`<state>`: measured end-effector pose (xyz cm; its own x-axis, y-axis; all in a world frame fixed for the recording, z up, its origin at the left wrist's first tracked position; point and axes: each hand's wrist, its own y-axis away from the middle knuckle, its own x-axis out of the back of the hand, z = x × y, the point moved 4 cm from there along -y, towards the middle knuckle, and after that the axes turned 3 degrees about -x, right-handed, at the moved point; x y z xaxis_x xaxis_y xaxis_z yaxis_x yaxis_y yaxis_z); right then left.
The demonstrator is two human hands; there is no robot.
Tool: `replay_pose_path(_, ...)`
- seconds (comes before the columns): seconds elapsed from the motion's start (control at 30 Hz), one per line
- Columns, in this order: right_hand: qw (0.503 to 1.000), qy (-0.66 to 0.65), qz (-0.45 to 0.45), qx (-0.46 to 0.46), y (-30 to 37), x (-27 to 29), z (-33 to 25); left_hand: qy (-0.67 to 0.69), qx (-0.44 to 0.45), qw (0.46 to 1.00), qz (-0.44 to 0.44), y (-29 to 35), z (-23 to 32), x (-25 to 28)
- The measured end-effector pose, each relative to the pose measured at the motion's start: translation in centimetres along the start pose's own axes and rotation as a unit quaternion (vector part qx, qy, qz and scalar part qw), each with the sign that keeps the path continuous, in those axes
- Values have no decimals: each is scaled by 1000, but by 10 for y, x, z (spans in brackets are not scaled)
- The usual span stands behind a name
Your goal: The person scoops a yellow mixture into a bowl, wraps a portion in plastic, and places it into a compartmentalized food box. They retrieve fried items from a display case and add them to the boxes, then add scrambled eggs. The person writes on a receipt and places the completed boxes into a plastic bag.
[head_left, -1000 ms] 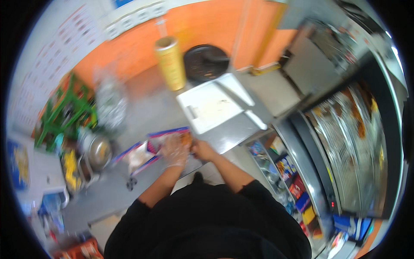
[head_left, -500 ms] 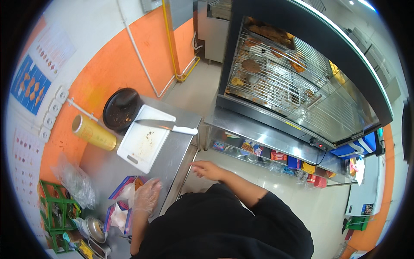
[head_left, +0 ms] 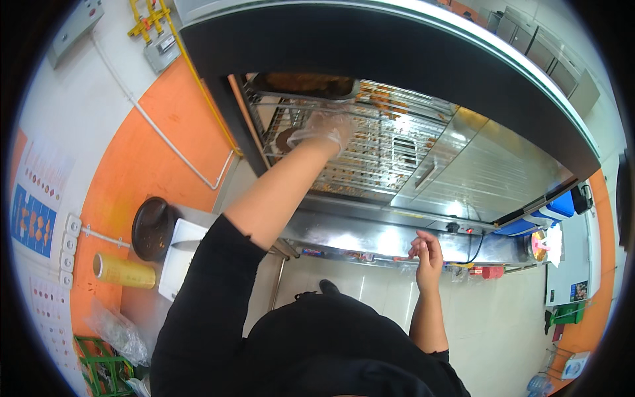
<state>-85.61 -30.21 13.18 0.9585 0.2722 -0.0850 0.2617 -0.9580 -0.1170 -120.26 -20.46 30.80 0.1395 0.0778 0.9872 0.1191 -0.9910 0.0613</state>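
Note:
My left hand [head_left: 327, 129], in a clear plastic glove, reaches inside a warming cabinet [head_left: 430, 66]. It is just below a metal tray [head_left: 304, 86] of brown food and over a crumb-strewn wire rack [head_left: 367, 155]. The gloved fingers are blurred and partly lost against the rack, so I cannot see what they hold, if anything. A brown round thing [head_left: 286, 140] shows beside the glove. My right hand [head_left: 426, 255], bare, hangs in front of the cabinet's lower edge with loosely bent fingers apart and nothing in it.
A sliding glass panel [head_left: 489, 169] covers the cabinet's right part. Left of me, a steel table bears a white cutting board [head_left: 177, 255], a black round pan [head_left: 152, 228] and a yellow cylinder [head_left: 124, 270]. Below the cabinet runs a steel shelf [head_left: 370, 231].
I have turned toward the cabinet and come closer. My left hand has gone from the boxes on the table into the cabinet. My right hand now hangs farther right.

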Motion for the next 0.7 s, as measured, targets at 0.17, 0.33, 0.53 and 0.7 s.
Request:
replay_pose_path(0.17,1000,7,1,-1,-3,24,-13,48,86,995,12,-88,-24,4)
replay_pose_path(0.33,1000,12,-22,-8,-9,25,-18,73,108,991,41,-119,-42,-14)
replay_pose_path(0.53,975,167,-72,126,-49,0,-40,95,96,984,112,-105,-46,-48)
replay_pose_path(0.7,960,180,-37,210,-83,-29,-45,97,49,976,190,-39,-31,-56)
